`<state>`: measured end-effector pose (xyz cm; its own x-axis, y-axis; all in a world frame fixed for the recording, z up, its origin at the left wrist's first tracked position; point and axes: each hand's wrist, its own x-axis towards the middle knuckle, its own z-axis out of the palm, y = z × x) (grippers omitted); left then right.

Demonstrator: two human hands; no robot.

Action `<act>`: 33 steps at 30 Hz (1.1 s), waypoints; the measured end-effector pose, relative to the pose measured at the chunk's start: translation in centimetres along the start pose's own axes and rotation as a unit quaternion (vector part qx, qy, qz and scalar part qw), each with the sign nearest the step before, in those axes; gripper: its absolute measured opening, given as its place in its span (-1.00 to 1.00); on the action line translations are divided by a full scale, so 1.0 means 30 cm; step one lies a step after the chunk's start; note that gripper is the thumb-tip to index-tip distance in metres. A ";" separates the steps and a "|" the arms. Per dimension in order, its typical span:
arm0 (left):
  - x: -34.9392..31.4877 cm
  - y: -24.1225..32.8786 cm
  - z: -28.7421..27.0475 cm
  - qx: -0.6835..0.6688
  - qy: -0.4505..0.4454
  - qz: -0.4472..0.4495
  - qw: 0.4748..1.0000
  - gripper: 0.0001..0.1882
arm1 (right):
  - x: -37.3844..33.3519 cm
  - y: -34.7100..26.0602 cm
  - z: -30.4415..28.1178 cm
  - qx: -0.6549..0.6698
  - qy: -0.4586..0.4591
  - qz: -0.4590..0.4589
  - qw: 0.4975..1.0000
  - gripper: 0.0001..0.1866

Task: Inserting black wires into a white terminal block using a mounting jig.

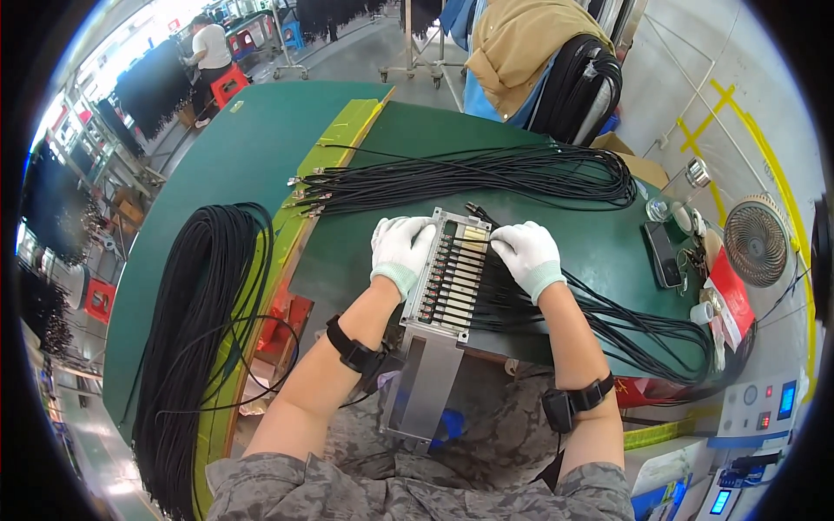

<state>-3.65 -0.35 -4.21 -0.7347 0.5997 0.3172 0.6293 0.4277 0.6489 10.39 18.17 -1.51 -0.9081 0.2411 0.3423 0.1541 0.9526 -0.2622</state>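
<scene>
A long metal fixture (447,273) stands upright before me, with a row of slots holding black cable ends and their small connectors. At its upper left edge is my left hand (401,249), in a white glove. Its fingers are curled in against the fixture, and what lies under the fingertips is hidden. On the other side my gloved right hand (528,254) pinches a black cable (486,244) near the fixture's upper slots. A loose cable end (476,211) shows just beyond the fixture's top. More seated cables (599,321) trail off to the right across the green table.
A cable bundle (486,178) lies behind the fixture, and another (195,347) at the left. A yellow-taped strip (334,152) crosses the green table (200,156). On the right are a phone (663,253), a small fan (757,240) and a glass jar (658,208). Someone (211,52) stands far left.
</scene>
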 end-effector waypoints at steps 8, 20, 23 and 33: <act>-0.024 0.071 0.025 0.141 -0.084 0.139 0.977 -0.65 | 0.012 -0.006 0.006 0.009 -0.030 0.039 0.999 -0.85; 0.004 0.014 0.061 0.047 -0.074 0.125 0.988 -0.70 | 0.061 0.114 0.022 -0.082 -0.002 0.117 0.990 -0.85; 0.036 0.006 0.044 -0.031 -0.032 0.103 0.994 -0.73 | 0.048 0.118 -0.010 0.054 0.010 -0.004 0.998 -0.86; 0.035 0.031 0.028 -0.124 0.015 0.171 0.977 -0.83 | 0.053 -0.056 0.031 0.155 0.017 -0.036 0.987 -0.82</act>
<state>-3.61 1.25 -3.86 -0.5008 0.6576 0.5628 0.7617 0.0260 0.6474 8.33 16.78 -1.37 -0.8978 0.1859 0.3992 -0.0419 0.8664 -0.4976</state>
